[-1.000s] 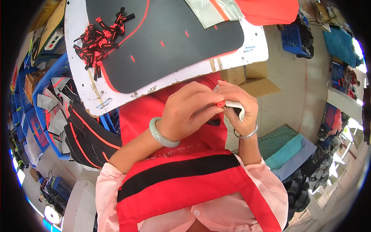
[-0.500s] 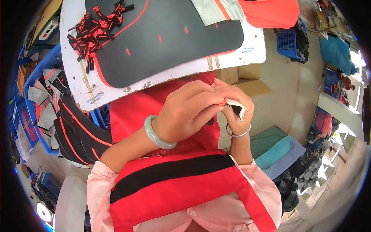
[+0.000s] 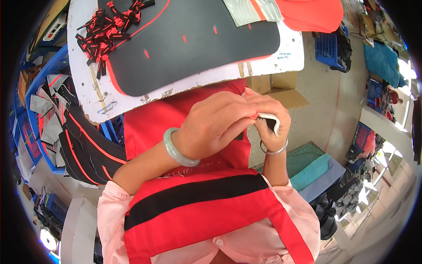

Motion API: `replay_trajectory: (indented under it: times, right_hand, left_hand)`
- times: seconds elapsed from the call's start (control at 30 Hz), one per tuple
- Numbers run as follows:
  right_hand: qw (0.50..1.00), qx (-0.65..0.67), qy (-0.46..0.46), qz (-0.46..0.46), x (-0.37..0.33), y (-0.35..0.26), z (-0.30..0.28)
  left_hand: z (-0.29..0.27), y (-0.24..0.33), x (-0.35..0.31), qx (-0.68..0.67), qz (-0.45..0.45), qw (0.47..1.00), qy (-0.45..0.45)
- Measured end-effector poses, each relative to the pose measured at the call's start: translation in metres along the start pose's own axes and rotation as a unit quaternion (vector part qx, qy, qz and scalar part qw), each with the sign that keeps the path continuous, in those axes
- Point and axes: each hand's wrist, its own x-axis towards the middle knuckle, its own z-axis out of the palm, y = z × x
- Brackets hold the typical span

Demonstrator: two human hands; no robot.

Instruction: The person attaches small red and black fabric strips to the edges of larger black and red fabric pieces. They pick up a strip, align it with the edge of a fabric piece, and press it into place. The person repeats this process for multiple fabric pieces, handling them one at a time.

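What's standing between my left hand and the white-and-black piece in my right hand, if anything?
Nothing visible blocks the way: the left hand, pinching a small red bit, is right beside the white-and-black piece, held in the right hand. The fingers hide whether they touch.

white tabletop (image 3: 83, 79) with a worn near edge, dark grey panel (image 3: 189, 61) with red edging and short red marks across the middle, heap of black-and-red tabs (image 3: 105, 33) toward the left edge, partly overlapping the panel, red piece (image 3: 312, 15) jutting past the right edge
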Motion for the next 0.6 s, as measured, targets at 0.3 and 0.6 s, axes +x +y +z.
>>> replay_trajectory:
  times: [0.3, 0.6]
  right_hand:
    - [0.998, -0.048, -0.031, -0.005, 0.003, -0.005, -0.005]
    - [0.996, -0.051, -0.057, 0.051, 0.007, -0.015, -0.009]
  left_hand:
    - [-0.002, 0.0, 0.001, 0.002, -0.001, 1.0, -0.016]
    - [-0.001, -0.002, -0.002, -0.015, -0.003, 1.0, -0.01]
